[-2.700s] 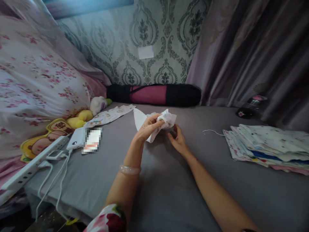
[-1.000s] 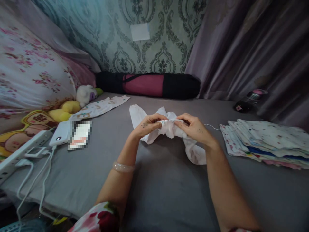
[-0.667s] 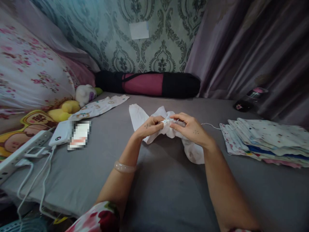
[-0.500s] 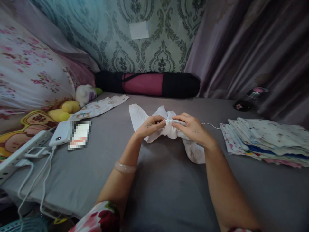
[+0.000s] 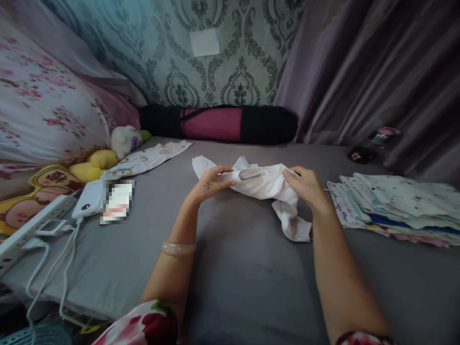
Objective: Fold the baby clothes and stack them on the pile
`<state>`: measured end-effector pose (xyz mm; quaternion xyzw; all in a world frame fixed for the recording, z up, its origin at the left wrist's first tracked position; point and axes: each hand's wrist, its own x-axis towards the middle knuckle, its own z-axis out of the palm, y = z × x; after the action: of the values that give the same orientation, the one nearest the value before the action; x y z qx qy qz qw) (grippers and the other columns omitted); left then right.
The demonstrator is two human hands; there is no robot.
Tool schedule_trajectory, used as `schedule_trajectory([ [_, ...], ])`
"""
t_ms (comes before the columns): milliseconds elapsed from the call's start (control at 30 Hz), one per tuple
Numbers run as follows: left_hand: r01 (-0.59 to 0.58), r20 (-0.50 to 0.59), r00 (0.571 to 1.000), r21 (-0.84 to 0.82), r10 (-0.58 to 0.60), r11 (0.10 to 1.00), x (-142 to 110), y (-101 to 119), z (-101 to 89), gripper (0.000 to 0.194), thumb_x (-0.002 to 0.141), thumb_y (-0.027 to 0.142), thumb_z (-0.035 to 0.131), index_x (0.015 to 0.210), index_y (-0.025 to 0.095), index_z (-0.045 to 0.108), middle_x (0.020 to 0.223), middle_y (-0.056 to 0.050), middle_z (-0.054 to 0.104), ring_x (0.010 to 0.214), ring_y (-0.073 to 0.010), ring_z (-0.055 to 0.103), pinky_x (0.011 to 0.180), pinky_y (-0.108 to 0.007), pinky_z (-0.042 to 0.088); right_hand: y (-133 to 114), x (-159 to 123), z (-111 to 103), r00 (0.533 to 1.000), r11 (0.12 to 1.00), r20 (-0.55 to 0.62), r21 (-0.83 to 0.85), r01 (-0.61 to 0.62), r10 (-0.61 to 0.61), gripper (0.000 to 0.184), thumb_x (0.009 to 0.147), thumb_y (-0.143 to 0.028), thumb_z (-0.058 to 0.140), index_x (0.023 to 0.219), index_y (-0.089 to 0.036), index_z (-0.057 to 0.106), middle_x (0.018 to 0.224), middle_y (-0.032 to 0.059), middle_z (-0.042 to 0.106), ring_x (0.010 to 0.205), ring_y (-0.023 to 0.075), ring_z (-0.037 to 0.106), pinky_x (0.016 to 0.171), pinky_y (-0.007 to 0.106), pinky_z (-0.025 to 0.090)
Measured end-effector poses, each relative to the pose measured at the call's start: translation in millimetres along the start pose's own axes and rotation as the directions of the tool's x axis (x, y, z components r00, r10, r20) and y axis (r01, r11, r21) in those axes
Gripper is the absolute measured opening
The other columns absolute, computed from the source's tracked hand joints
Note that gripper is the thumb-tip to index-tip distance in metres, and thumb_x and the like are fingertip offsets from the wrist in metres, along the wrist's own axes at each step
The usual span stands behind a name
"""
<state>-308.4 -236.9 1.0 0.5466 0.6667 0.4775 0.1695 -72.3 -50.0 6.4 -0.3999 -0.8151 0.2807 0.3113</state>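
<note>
A small white garment (image 5: 260, 186) is stretched between my two hands above the grey sheet, its upper edge gaping a little. My left hand (image 5: 212, 184) grips the left end, thumb in front and fingers behind. At the right end, beside a small light-blue button or snap (image 5: 281, 166), my right hand (image 5: 305, 184) pinches the edge. One sleeve or leg of the garment hangs down to the sheet near my right wrist; another sticks out behind my left hand. The fingertips behind the cloth are partly hidden.
Folded printed cloths (image 5: 395, 201) are stacked at right, before a dark jar (image 5: 362, 152). A black and maroon roll bag (image 5: 215, 123) lies along the wall. At left are a patterned cloth (image 5: 151, 159), plush toys (image 5: 124, 141), a power bank (image 5: 88, 201) and a power strip (image 5: 39, 230) with cables.
My hands have moved apart, the left leftward and the right rightward. The bunched white garment is now drawn out between them, with its edge opened.
</note>
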Motion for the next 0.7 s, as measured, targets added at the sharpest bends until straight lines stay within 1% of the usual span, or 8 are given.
schedule_trajectory([
  [67,-0.013,-0.012,1.000,0.020,0.014,1.000,1,-3,2.2,0.036,0.077,0.038,0.072,0.108,0.019,0.068,0.106,-0.007,0.069,0.098,-0.0217,0.061,0.088,-0.034,0.045,1,0,0,1.000,1.000,0.008,0.008,-0.011,0.011,0.039,0.077,-0.047,0.053,0.084,-0.014,0.071,0.081,0.0093,0.072,0.077,0.0239,0.063,0.064,0.030,0.044],
  [133,-0.031,-0.034,0.999,0.039,0.032,0.999,2,-6,5.0,0.031,0.078,0.036,0.070,0.104,0.018,0.068,0.102,-0.007,0.069,0.096,-0.0210,0.060,0.087,-0.033,0.044,1,0,0,1.000,1.000,0.010,0.014,-0.019,0.019,0.039,0.076,-0.047,0.053,0.085,-0.014,0.072,0.083,0.0095,0.072,0.078,0.0243,0.064,0.065,0.031,0.044],
  [233,-0.040,-0.082,0.996,0.061,0.045,0.997,5,-10,9.3,0.020,0.078,0.034,0.069,0.089,0.018,0.067,0.092,-0.005,0.067,0.089,-0.0189,0.059,0.080,-0.031,0.044,0,-1,0,0.999,0.999,0.018,0.018,-0.040,0.040,0.039,0.075,-0.048,0.054,0.087,-0.014,0.072,0.085,0.0095,0.072,0.081,0.0246,0.064,0.067,0.031,0.045],
  [333,-0.022,-0.109,0.994,0.053,0.028,0.998,7,-10,12.6,0.015,0.077,0.031,0.067,0.078,0.017,0.062,0.080,-0.002,0.062,0.079,-0.0152,0.055,0.072,-0.027,0.042,2,0,1,0.999,0.999,0.024,0.018,-0.046,0.045,0.039,0.075,-0.048,0.055,0.087,-0.015,0.072,0.087,0.0096,0.073,0.082,0.0247,0.064,0.069,0.032,0.046],
  [433,-0.007,-0.121,0.993,0.016,0.009,1.000,8,-9,13.3,0.018,0.076,0.031,0.068,0.074,0.017,0.056,0.068,0.002,0.053,0.066,-0.0111,0.046,0.062,-0.023,0.036,4,0,1,0.999,0.999,0.025,0.038,-0.034,0.033,0.039,0.075,-0.048,0.056,0.088,-0.015,0.071,0.088,0.0091,0.073,0.083,0.0246,0.064,0.068,0.031,0.046],
  [500,-0.019,-0.120,0.993,-0.021,0.016,1.000,7,-6,11.6,0.022,0.077,0.035,0.069,0.074,0.017,0.056,0.064,0.004,0.049,0.061,-0.0098,0.042,0.057,-0.023,0.033,4,0,0,0.999,0.998,0.032,0.061,-0.028,0.026,0.038,0.075,-0.049,0.057,0.088,-0.016,0.071,0.086,0.0080,0.072,0.082,0.0239,0.064,0.067,0.031,0.046],
  [600,-0.049,-0.095,0.995,-0.069,0.042,0.996,3,2,5.5,0.027,0.081,0.043,0.065,0.078,0.016,0.061,0.065,0.003,0.050,0.061,-0.0098,0.042,0.056,-0.023,0.032,0,-2,-4,0.999,0.996,0.050,0.092,0.010,-0.015,0.038,0.076,-0.052,0.058,0.085,-0.017,0.070,0.082,0.0060,0.071,0.079,0.0224,0.063,0.065,0.030,0.045],
  [700,-0.058,-0.081,0.995,-0.064,0.053,0.996,-6,15,-5.9,0.032,0.085,0.048,0.059,0.081,0.016,0.066,0.065,0.002,0.051,0.061,-0.0105,0.043,0.056,-0.023,0.033,-9,-6,-7,0.995,0.993,0.079,0.106,0.048,-0.056,0.040,0.075,-0.056,0.058,0.084,-0.018,0.070,0.078,0.0046,0.069,0.074,0.0211,0.061,0.062,0.029,0.044],
])
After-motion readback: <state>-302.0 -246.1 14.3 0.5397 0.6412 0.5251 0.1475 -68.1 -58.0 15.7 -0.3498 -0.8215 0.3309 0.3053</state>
